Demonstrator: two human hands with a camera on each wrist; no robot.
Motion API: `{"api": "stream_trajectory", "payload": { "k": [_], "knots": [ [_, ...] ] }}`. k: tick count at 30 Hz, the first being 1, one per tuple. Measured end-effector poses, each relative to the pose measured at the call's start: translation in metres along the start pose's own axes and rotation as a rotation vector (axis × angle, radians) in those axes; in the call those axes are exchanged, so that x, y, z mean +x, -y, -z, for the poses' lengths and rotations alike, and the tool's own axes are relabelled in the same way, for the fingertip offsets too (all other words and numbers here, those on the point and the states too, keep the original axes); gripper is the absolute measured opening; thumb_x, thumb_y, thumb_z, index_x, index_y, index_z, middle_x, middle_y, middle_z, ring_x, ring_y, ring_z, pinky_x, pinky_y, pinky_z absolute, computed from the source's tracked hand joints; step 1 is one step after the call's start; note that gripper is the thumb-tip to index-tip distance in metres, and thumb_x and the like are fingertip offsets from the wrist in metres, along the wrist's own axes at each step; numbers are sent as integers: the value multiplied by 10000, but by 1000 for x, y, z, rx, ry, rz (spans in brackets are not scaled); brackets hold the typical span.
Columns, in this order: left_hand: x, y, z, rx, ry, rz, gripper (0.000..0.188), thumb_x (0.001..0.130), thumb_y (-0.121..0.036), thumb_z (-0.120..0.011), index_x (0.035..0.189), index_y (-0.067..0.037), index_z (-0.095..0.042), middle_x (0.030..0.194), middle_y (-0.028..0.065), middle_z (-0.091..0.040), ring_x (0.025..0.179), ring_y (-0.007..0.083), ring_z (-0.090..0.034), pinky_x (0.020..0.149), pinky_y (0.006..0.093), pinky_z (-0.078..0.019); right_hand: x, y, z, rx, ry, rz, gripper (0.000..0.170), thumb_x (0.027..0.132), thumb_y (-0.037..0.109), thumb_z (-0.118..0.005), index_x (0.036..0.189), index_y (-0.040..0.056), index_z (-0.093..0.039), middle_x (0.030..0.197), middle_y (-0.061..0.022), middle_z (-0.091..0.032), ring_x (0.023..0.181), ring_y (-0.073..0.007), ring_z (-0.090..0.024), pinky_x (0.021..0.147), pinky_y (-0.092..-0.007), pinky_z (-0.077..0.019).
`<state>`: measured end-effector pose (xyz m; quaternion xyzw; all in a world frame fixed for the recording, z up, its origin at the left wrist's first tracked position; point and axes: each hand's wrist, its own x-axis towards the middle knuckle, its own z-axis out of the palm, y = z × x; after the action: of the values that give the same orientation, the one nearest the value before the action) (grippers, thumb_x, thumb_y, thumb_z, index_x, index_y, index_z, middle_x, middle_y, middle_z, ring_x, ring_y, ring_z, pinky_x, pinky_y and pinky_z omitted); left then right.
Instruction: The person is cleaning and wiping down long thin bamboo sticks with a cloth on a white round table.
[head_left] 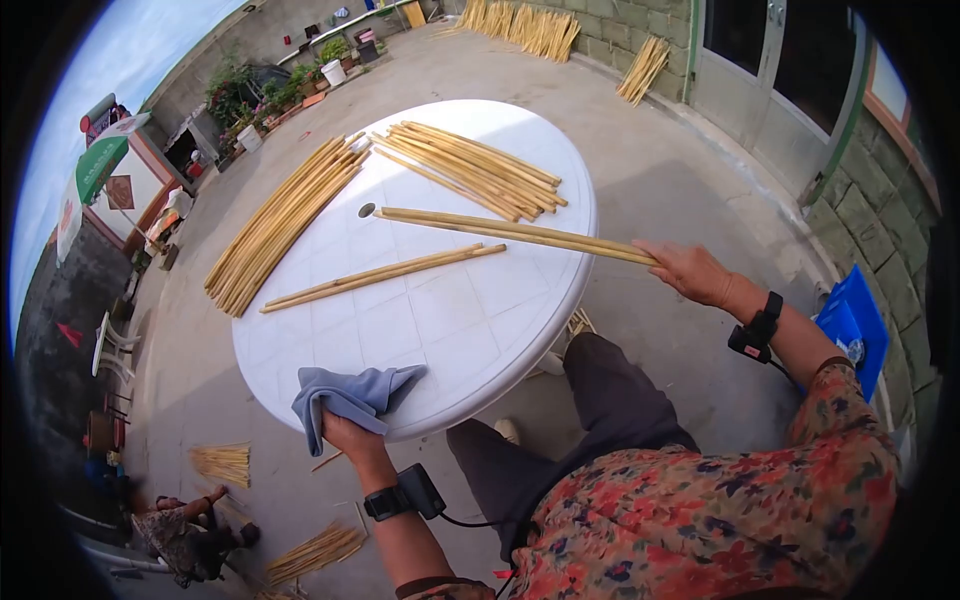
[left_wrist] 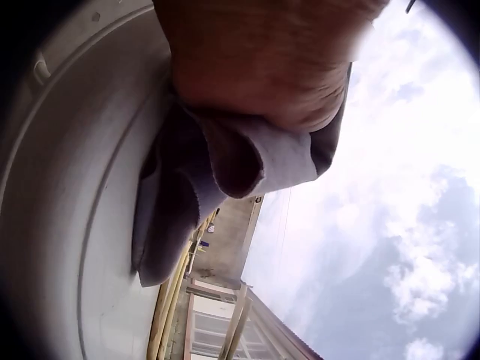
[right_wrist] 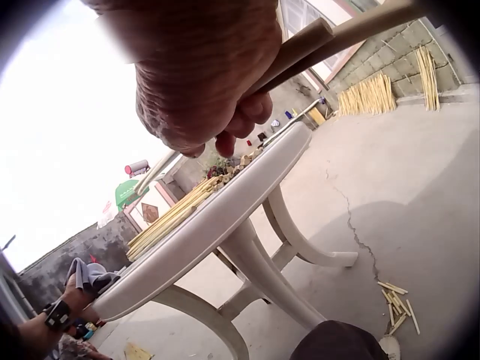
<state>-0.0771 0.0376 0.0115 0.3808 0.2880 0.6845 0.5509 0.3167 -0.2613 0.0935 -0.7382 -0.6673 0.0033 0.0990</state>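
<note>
My right hand grips the near end of two long yellow bamboo sticks, which reach out over the round white table. In the right wrist view their cut ends poke out behind the curled fingers. A grey-blue cloth is bunched in my left hand at the table's near left edge. Folds of the cloth hang below that hand in the left wrist view, hiding its fingers. Two more sticks lie mid-table, with one bundle on the left and another toward the back.
More sticks lean against the block wall, and others lie on the ground at lower left. Another person is down there too. A blue container stands to my right. Short stick pieces lie on the concrete.
</note>
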Motion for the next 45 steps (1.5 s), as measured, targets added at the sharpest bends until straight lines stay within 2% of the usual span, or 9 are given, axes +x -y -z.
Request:
{"api": "stream_trajectory", "payload": {
  "k": [1,5,18,20,30,33,36,39,45],
  "knots": [
    [-10,0,-4,77,14,-27,227,916,-235,-387,874,-42,-499,899,42,-505,826,157,-508,765,301,-452,13,0,4,11,-80,-115,418,836,198,-504,1232,152,-382,983,-101,-541,784,-287,-562,631,-362,-476],
    [-28,14,2,375,67,-125,195,907,-185,-422,879,-17,-517,910,35,-512,810,140,-482,760,279,-431,88,1,3,141,-280,-173,365,861,199,-447,1201,84,-378,1064,-156,-508,920,-321,-520,794,-399,-424],
    [-37,32,12,498,115,-271,137,890,-138,-450,867,-36,-539,881,25,-527,784,125,-489,723,258,-441,287,-1,-31,117,-275,-215,238,822,158,-444,984,-13,-477,987,-218,-513,961,-359,-509,822,-414,-410],
    [-40,31,14,486,93,-224,134,856,-114,-505,884,-2,-574,913,62,-561,804,176,-500,773,296,-424,303,4,-32,99,-182,-298,232,819,155,-460,994,4,-471,1013,-218,-482,945,-354,-502,824,-405,-404],
    [-50,24,5,568,120,-257,168,871,-136,-485,909,8,-562,952,79,-556,830,195,-503,802,312,-421,309,0,-52,53,-213,-95,206,813,43,-359,943,-20,-506,1084,-213,-454,1016,-367,-478,838,-404,-403],
    [-45,24,6,481,129,-230,183,878,-139,-472,905,15,-566,932,78,-565,819,188,-506,794,311,-426,310,-7,-52,15,-111,-33,228,808,37,-372,957,-13,-538,1064,-204,-483,1020,-358,-478,833,-398,-404],
    [-43,25,8,616,153,-307,190,885,-143,-462,895,15,-568,918,70,-565,819,175,-505,786,301,-429,304,9,-34,111,-201,-89,266,808,41,-383,1008,-9,-551,1041,-205,-512,1019,-348,-481,831,-387,-405],
    [-46,19,-3,483,115,-214,184,882,-139,-466,894,9,-573,923,65,-565,820,169,-506,783,293,-430,300,21,-19,171,-159,-58,294,819,38,-399,1076,5,-537,1054,-208,-523,1014,-347,-487,825,-387,-404],
    [-44,16,-4,539,115,-266,159,866,-133,-497,876,4,-578,888,54,-564,794,161,-504,767,291,-434,282,86,-34,229,32,213,276,818,119,-525,1081,37,-527,1027,-173,-542,974,-312,-511,825,-375,-411]
  ]
}}
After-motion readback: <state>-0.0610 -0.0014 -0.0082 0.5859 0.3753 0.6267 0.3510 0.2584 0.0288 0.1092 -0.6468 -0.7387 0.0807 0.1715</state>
